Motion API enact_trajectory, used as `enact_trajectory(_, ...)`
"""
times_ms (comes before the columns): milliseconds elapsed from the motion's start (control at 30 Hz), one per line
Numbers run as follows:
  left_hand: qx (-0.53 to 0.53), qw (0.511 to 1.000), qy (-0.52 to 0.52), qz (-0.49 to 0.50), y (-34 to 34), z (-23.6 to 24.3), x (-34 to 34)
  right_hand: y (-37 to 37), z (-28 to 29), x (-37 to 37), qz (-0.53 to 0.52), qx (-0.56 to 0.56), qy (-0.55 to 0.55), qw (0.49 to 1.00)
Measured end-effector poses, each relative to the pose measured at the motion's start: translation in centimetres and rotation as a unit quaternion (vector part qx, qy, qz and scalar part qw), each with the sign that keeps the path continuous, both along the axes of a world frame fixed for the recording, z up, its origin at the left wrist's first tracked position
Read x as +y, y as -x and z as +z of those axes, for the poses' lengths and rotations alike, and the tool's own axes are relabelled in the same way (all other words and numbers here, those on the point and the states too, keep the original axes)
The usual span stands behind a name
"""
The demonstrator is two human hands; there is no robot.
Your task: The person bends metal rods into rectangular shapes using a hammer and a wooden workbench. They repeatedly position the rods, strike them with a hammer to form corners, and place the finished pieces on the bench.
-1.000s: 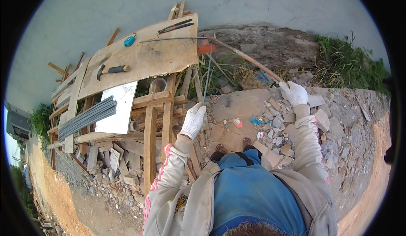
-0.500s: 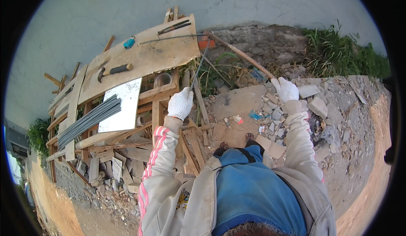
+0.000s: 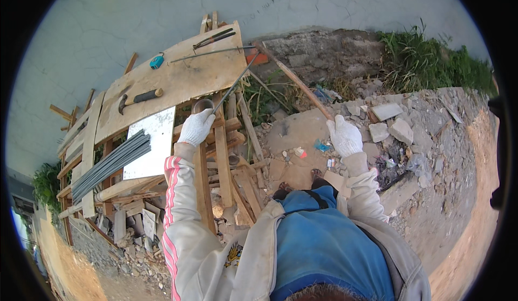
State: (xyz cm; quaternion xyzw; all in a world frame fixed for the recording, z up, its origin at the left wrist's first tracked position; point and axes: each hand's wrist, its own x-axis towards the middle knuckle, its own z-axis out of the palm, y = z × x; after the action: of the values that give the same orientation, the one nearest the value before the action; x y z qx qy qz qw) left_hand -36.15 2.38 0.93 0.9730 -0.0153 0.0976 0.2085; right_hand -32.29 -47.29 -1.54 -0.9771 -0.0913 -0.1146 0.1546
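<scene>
My left hand [image 3: 196, 128], in a white knit glove, is closed around the near end of a thin grey steel rod [image 3: 236, 82]. This rod runs up to the far right corner of a plywood board [image 3: 189, 79], where it turns sharply; its other leg lies along the board. In my right hand [image 3: 345, 136], also gloved, is the near end of a long rusty bar [image 3: 298, 80]. The bar's far end meets the rod at the bend, beside a red brick-like block [image 3: 258, 58]; how they engage is too small to tell.
On the board lie long-handled pincers [image 3: 215, 39], a teal tape measure [image 3: 157, 61] and a hammer [image 3: 141, 97]. A bundle of grey rods [image 3: 110, 167] rests across a white panel [image 3: 162, 123]. Wooden scraps [image 3: 222, 163] stand below; rubble [image 3: 402, 131] covers the right ground. A wall [image 3: 162, 15] rises behind.
My left hand has swung left with the rod's near end, tightening the bend. My right hand has come left and nearer with the bar. The view has shifted slightly.
</scene>
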Motion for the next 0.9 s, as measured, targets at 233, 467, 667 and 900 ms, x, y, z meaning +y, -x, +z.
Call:
enact_trajectory(233,0.004,0.996,0.089,-0.002,0.6,0.2,-3.6,-1.7,2.3,-2.1,0.012,0.001,0.000,1.000)
enact_trajectory(467,0.202,0.906,0.363,0.080,-0.1,1.2,-8.3,-5.8,2.5,-5.3,-0.008,0.073,-0.062,0.995)
enact_trajectory(667,0.011,0.943,0.330,0.037,-0.9,3.4,-14.9,-8.7,1.6,-5.4,0.045,0.035,-0.233,0.971)
enact_trajectory(900,-0.116,0.950,0.264,0.120,4.9,12.5,-13.6,-10.2,1.2,1.2,0.089,0.010,-0.444,0.892)
